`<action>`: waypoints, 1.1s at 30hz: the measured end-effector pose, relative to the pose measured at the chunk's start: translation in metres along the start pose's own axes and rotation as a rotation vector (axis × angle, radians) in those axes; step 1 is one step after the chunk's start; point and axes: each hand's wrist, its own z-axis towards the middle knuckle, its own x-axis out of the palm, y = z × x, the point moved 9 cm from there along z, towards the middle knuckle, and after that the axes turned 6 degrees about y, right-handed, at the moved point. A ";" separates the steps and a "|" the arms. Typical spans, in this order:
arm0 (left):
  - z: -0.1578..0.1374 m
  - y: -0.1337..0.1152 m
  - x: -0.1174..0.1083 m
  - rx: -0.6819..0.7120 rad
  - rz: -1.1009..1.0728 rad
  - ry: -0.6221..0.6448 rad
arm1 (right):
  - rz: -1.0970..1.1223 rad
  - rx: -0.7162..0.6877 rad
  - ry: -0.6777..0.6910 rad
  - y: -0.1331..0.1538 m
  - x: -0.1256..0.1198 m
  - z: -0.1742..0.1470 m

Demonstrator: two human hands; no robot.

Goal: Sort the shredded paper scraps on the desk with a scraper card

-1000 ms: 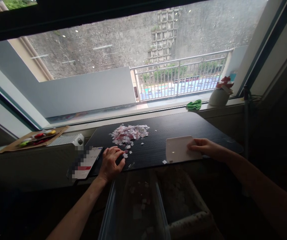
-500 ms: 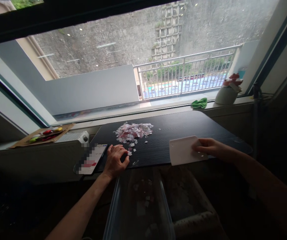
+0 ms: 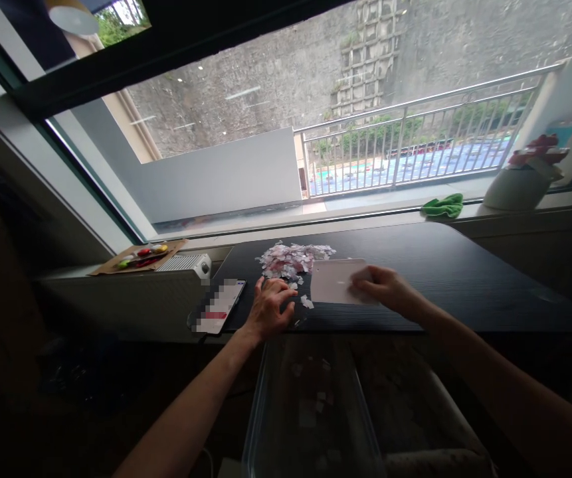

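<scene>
Below the near edge of a dark bench [image 3: 465,282], a clear bin [image 3: 254,425] holds a few paper scraps [image 3: 308,417]; far more lie on top, so little seems done and most left. Near the bench's front-left corner, the left hand [image 3: 270,305] rests loosely curled, seemingly empty, beside stray scraps [image 3: 307,302]. The right hand [image 3: 382,289] grips a white card [image 3: 333,282], whose left end nears the paper pile [image 3: 288,259] toward the far edge

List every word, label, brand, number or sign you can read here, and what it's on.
None can be read.
Phone: partly covered by blocky squares; the rest of its screen is too small and blurred.
Paper scraps: no legible print.
White card: no legible writing.
</scene>
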 end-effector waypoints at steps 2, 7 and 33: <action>-0.002 -0.002 0.004 0.017 -0.019 0.024 | -0.042 0.016 0.015 -0.001 0.000 -0.002; -0.007 -0.010 0.012 0.035 -0.061 0.020 | -0.099 -0.002 -0.036 0.009 -0.008 -0.012; -0.007 -0.009 0.010 0.003 -0.059 -0.010 | -0.658 -0.212 -0.047 0.044 0.005 -0.011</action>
